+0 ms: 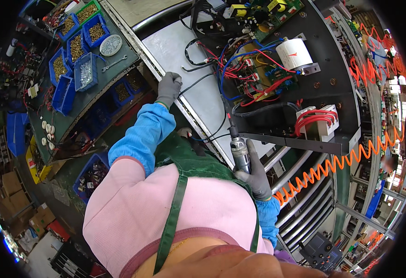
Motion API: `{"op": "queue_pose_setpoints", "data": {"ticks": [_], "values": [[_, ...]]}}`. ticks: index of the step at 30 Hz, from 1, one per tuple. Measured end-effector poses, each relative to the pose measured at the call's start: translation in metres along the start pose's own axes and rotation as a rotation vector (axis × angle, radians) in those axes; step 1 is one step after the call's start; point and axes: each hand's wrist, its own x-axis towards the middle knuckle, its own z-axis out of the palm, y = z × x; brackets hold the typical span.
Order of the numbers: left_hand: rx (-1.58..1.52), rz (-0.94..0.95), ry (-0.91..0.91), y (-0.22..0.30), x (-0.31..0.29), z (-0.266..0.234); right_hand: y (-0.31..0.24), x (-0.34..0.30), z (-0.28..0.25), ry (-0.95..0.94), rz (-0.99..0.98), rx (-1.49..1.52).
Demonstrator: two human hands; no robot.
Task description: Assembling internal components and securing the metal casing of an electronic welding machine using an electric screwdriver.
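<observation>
My right hand point(257, 174), in a grey glove, is wrapped round a silver-and-black power screwdriver point(241, 154). The bit points away from me, beside the near edge of a black metal chassis point(277, 140). Wires, circuit boards and a white cylinder point(294, 54) are fitted in that chassis. My left hand point(169, 88), gloved in grey too, is over the rail at the edge of the pale work surface point(166, 44). Its fingers are curled, and whatever may be inside them is hidden. A black cable point(197, 85) runs from close by this hand toward the chassis.
On the left, a green bench point(102, 85) carries blue bins point(65, 95) of brass-coloured fasteners, a round dish of small parts point(110, 45) and a wrench point(114, 63). An orange coiled hose point(325, 167) stretches across the right side, above metal rollers point(305, 204).
</observation>
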Motion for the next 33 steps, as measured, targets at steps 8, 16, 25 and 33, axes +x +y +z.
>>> {"op": "queue_pose_setpoints", "data": {"ticks": [8,16,25,33], "values": [[-1.067,-0.239,-0.774,0.081,-0.070,-0.034,-0.003,0.021,0.007,-0.020,-0.034,-0.116],[-0.974,-0.178,-0.783,0.092,-0.077,-0.029,-0.006,0.024,0.009,-0.057,-0.039,-0.182],[-0.469,0.027,-0.795,0.105,-0.067,-0.042,-0.007,0.021,0.010,-0.073,-0.043,-0.254],[-0.367,0.174,-0.901,0.112,-0.068,-0.038,0.004,0.023,0.011,-0.084,-0.045,-0.080]]}}
